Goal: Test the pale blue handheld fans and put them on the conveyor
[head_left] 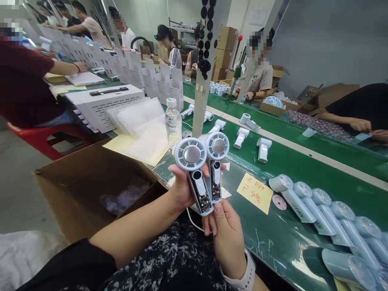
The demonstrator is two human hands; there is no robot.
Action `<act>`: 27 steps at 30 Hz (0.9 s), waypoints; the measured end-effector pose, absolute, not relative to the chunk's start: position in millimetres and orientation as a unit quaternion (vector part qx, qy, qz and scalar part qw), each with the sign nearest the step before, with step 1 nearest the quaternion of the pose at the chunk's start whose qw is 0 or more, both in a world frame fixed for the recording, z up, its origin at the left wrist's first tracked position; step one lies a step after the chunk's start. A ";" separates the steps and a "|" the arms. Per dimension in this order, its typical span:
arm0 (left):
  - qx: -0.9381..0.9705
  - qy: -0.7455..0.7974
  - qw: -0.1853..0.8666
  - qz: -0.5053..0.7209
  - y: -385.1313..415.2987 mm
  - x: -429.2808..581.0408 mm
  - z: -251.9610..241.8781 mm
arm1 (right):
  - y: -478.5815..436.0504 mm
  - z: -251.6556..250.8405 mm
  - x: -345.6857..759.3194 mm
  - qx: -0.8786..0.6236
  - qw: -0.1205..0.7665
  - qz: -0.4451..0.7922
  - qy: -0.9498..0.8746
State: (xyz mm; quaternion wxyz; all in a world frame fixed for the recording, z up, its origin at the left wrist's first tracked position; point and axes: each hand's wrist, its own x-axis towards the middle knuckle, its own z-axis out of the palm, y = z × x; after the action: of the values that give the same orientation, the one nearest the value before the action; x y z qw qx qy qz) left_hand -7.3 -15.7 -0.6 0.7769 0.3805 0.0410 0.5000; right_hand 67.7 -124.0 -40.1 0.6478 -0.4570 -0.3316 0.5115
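Two light-blue handheld fans are held up side by side in front of me, their handle fronts uncovered so that dark circuit boards with small lit dots show. My left hand (182, 189) is closed around the left fan (200, 186); its fingertips also show behind the right fan (216, 178). Thumb and fingers of my right hand (228, 232) are closed at the lower handle end of the right fan, close to the left fan's bottom. Below the hands runs a white cable (194, 223).
Finished-looking fans (298, 204) lie in a row at right, by a handwritten yellow note (255, 192). More fans (263, 149) rest on the green conveyor (303, 161). A post (200, 101), water bottle (173, 121) and cardboard box (75, 194) stand nearby. Co-workers sit around.
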 end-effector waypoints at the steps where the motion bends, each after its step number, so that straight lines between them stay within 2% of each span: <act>1: 0.386 0.046 0.774 0.500 -15.9 -6.5 -2.5 | -124.2 -40.6 68.3 -0.461 0.643 0.513 -0.333; 4: 0.387 0.054 0.782 0.485 -13.1 -7.2 -5.9 | -126.3 -35.6 77.1 -0.500 0.602 0.480 -0.397; 8: 0.384 0.066 0.776 0.496 -5.5 -16.3 -3.3 | -130.5 -24.1 101.7 -0.550 0.566 0.356 -0.500; 10: 0.405 0.079 0.769 0.488 -5.1 -23.4 -0.4 | -129.9 -22.0 113.3 -0.615 0.549 0.274 -0.495; 12: 0.451 0.087 0.777 0.431 -8.4 -29.6 1.5 | -126.9 -23.4 120.7 -0.662 0.542 0.222 -0.467; 15: 0.534 0.089 0.775 0.326 -14.9 -32.4 -0.9 | -121.0 -29.4 124.7 -0.589 0.576 0.326 -0.465; 18: 0.535 0.112 0.773 0.322 -14.3 -27.7 -10.4 | -119.1 -34.5 126.5 -0.468 0.618 0.458 -0.435; 22: 0.432 0.141 0.811 0.369 -6.9 -22.3 -24.0 | -123.7 -33.1 131.1 -0.476 0.665 0.461 -0.345; 27: 0.390 0.123 0.843 0.349 -16.9 -24.6 -24.8 | -130.1 -24.7 132.4 -0.435 0.690 0.517 -0.261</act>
State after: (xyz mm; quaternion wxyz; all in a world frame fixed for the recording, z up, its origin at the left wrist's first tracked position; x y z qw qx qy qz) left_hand -24.6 -16.9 -24.8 0.8432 0.3904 0.1226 0.3486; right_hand 132.4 -130.1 -24.7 0.6896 -0.4351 -0.2610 0.5167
